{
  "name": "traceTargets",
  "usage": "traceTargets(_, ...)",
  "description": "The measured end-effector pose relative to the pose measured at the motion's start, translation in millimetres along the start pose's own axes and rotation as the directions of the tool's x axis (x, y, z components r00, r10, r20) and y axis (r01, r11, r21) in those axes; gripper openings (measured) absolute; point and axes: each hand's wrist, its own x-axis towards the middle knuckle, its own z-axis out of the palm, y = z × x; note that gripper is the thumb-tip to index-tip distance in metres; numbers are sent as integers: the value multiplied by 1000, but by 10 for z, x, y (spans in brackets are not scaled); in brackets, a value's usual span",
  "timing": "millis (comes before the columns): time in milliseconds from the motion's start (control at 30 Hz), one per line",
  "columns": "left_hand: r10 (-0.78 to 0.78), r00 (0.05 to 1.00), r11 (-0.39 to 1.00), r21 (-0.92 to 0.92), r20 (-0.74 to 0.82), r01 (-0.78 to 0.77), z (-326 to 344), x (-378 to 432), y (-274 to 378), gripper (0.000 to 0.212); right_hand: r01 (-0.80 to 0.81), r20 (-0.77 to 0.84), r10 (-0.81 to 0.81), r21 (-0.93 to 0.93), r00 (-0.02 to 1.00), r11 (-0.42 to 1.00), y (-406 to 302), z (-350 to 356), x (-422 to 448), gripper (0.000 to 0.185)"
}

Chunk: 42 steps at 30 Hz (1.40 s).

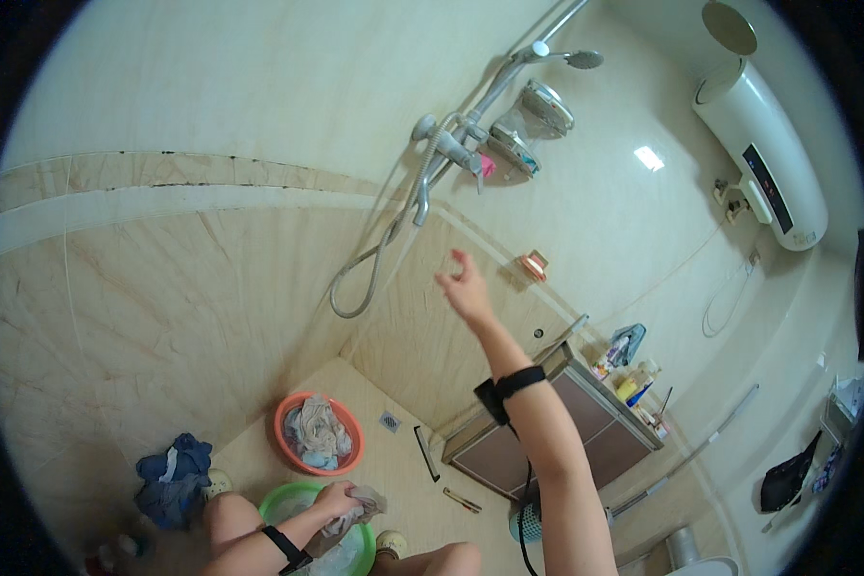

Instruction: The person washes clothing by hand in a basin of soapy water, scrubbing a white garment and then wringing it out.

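Observation:
My left hand (336,499) is closed on a wet greyish-beige cloth (363,505), held over a green basin (366,551) with cloudy, sudsy water. My right hand (468,291) is raised with its fingers apart and nothing in it, below the shower mixer tap (450,147) and its metal hose (381,252). An orange-red basin (281,439) holding crumpled light-coloured clothes (318,432) stands on the floor beyond the green one. Dark blue clothes (176,482) lie in a heap at the left.
A floor drain (389,422), a black-edged bar (426,452) and a small brush-like tool (462,500) are on the tiled floor. At the right stands a low cabinet (547,425) with bottles on top (637,380). A blue-green basket (529,523) is beside it.

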Motion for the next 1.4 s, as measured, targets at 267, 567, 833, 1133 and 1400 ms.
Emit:
traceTargets(267,87,996,991,-100,-16,-88,-41,345,-66,42,74,-262,-102,-116,960,991,196,-223,1333,76)
traceTargets(567,148,986,987,72,-76,-143,-236,67,483,35,-43,-188,61,103,980,994,354,31,1749,84)
traceTargets(833,104,985,995,12,-136,-104,-215,-29,608,29,-100,-38,117,303,992,948,536,104,2014,39)
traceTargets(1133,32,988,999,8,-153,-31,-296,-67,751,31,-47,167,26,125,986,991,1048,338,935,54)
traceTargets(1400,18,997,963,-266,-70,-36,-262,95,512,33,-177,769,-39,196,639,964,1012,1091,-2705,42)
